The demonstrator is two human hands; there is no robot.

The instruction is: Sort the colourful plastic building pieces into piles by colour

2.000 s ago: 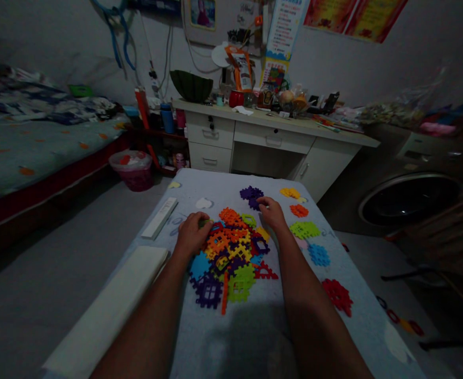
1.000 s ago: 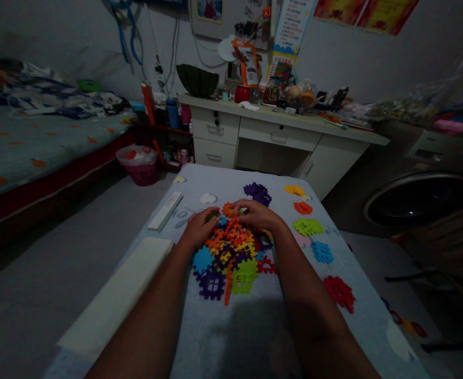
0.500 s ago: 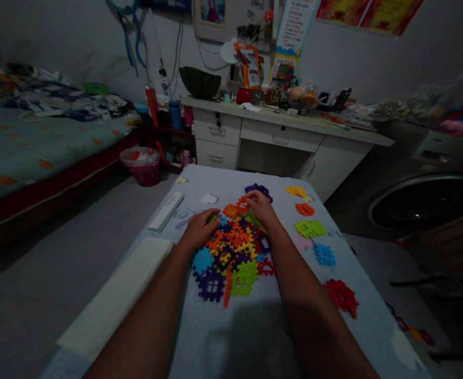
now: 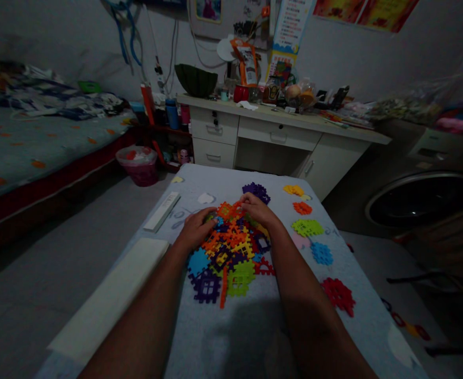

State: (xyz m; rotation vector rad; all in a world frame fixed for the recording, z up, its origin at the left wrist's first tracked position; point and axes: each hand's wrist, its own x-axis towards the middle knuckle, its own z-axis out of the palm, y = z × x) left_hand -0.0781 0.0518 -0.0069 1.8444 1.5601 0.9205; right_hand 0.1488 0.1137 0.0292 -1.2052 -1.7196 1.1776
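Note:
A heap of interlocking plastic building pieces [image 4: 231, 239] in orange, purple, yellow, green, blue and red lies on the cloth-covered table. At the heap's far side, my right hand [image 4: 257, 209] pinches an orange building piece [image 4: 237, 209]. My left hand [image 4: 198, 226] rests against the heap's left edge, thumb and fingers apart, beside a partly hidden green piece. Nearest to me in the heap are a purple window piece [image 4: 207, 286] and a green window piece [image 4: 240, 279]. Just beyond my right hand sits a group of purple pieces [image 4: 256, 191].
Down the table's right side run separate groups of yellow [image 4: 293, 190], orange [image 4: 302, 208], green [image 4: 307, 227], blue [image 4: 322, 253] and red pieces [image 4: 338, 295]. Along the left edge lie a white narrow box [image 4: 162, 211] and a long pale slab [image 4: 108, 300]. A desk [image 4: 278, 131] stands beyond.
My right hand has drawn the orange piece slightly down and left, closer to the other orange piece on the heap. My left hand keeps its place at the heap's left edge. The view shifted slightly.

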